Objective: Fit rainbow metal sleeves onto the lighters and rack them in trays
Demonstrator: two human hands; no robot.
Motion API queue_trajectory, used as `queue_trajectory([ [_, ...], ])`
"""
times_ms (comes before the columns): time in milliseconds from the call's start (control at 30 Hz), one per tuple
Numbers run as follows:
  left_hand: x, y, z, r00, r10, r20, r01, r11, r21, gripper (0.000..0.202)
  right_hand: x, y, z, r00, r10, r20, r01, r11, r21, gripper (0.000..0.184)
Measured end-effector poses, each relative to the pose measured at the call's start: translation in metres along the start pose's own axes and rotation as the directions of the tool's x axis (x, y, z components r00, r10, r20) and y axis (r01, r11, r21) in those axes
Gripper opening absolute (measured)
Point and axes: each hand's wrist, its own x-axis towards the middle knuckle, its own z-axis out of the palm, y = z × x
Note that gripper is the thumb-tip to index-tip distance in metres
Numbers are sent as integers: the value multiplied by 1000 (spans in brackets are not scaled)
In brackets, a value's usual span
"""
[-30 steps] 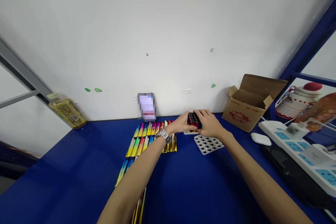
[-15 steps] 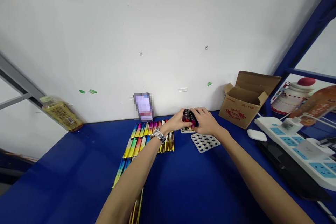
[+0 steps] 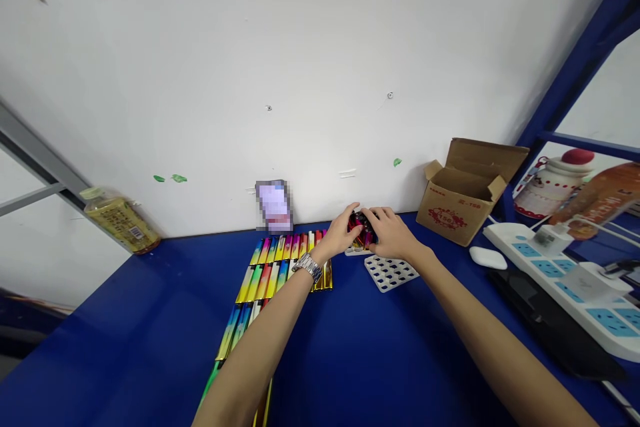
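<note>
Bunch of small, shiny red-and-black pieces [image 3: 367, 232] is what we've got between our hands, a bit right of centre in the frame, just above a white perforated plastic tray [image 3: 355, 251]. Our right hand [image 3: 393, 233] has its fingers curled around the right side of it, so that one's gripping. Our left hand [image 3: 341, 235], the one with the silver metal link watch [image 3: 309, 267], is on the other side with thumb and fingers apart; honestly we can't tell if it's actually gripping or just steadying, too blurry in there.

Just below our right hand there's a second white plastic plate full of holes [image 3: 391, 273], flat on the glossy blue tabletop [image 3: 360, 353]. Lower centre-left, we've got rows of slim metallic rainbow-coloured sticks [image 3: 260, 281], partly behind our left forearm. Open brown cardboard box [image 3: 447, 213] sits at centre right, near the wall.
</note>
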Motion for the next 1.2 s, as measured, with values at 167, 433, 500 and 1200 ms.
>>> queue_trajectory([
  [167,2,2,1,999,-21,-30,23,998,58,35,-2,-1,-2,1000,10,3,-10,1000,1,69],
  [433,-4,-7,0,965,-223,-136,207,971,-121,28,-2,-4,-3,1000,28,-6,-28,1000,-11,61],
  [500,-6,-10,-2,964,-231,-135,211,966,-147,26,-2,-4,-3,999,32,-4,-32,999,-12,60],
  [1200,-101,20,-79,894,-428,130,415,685,-599,49,-15,-30,-15,960,-131,-249,161,981,107,64],
])
